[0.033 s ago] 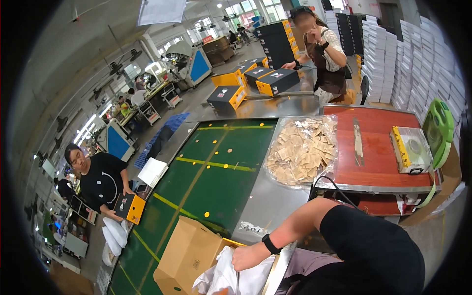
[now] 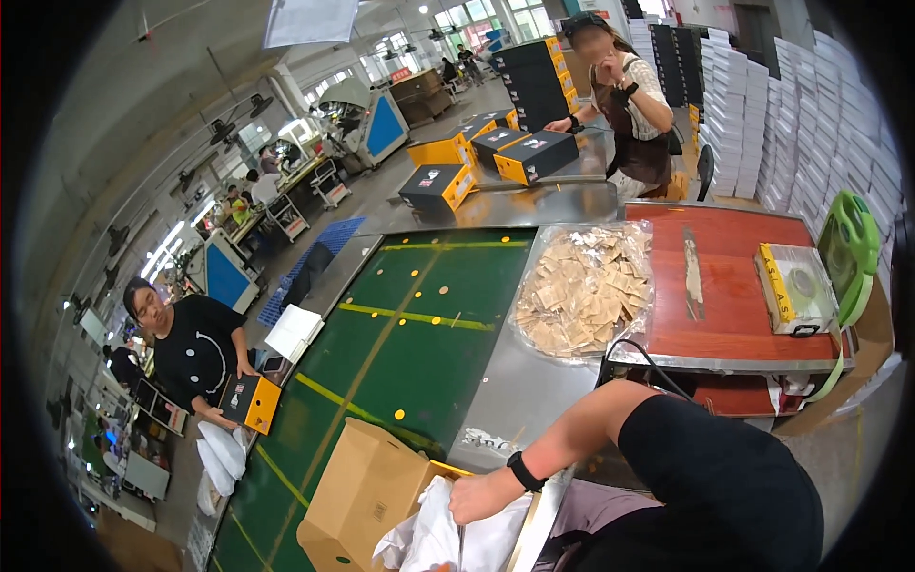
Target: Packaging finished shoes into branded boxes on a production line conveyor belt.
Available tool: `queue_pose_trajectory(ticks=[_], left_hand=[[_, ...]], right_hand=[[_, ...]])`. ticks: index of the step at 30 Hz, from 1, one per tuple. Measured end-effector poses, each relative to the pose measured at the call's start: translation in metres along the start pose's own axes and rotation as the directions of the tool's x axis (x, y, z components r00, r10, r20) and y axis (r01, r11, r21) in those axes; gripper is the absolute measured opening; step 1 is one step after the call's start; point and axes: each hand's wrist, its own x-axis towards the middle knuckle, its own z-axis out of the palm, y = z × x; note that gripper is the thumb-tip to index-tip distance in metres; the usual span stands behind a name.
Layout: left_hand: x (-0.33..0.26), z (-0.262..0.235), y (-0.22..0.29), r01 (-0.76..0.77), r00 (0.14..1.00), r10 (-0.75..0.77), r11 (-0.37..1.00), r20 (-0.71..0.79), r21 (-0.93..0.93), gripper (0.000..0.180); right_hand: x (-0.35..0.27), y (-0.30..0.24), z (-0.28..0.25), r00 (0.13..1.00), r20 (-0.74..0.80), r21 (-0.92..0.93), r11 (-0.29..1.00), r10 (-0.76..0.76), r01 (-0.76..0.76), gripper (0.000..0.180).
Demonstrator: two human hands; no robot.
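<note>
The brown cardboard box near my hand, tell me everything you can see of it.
The brown cardboard box is plain corrugated card with an orange-yellow inner edge showing along its open right side. It lies tilted at the near end of the green conveyor belt, its broad top face bare except for a small pale label. White tissue paper spills from its open side. One hand, wearing a black wristband, grips that paper right at the opening; whether the hand touches the card itself cannot be told.
</note>
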Motion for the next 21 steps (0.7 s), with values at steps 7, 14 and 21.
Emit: queue_pose_trajectory(ticks=[7, 14, 21], left_hand=[[-0.011, 0.066, -0.048, -0.141, 0.922, 0.109, 0.988, -0.370, -0.061, 0.030], [-0.021, 0.080, -0.032, 0.146, 0.878, -0.144, 0.989, -0.456, -0.031, 0.035], [-0.005, 0.090, -0.079, -0.024, 0.922, -0.122, 0.928, -0.367, -0.371, 0.031]], right_hand=[[-0.040, -0.031, -0.021, 0.985, -0.148, 0.032, 0.996, 0.090, -0.087, 0.039], [-0.061, -0.068, -0.009, 0.930, -0.170, 0.044, 0.945, 0.325, -0.323, 0.054], [-0.069, -0.053, 0.007, 0.900, -0.157, 0.087, 0.913, 0.408, -0.399, 0.055]])
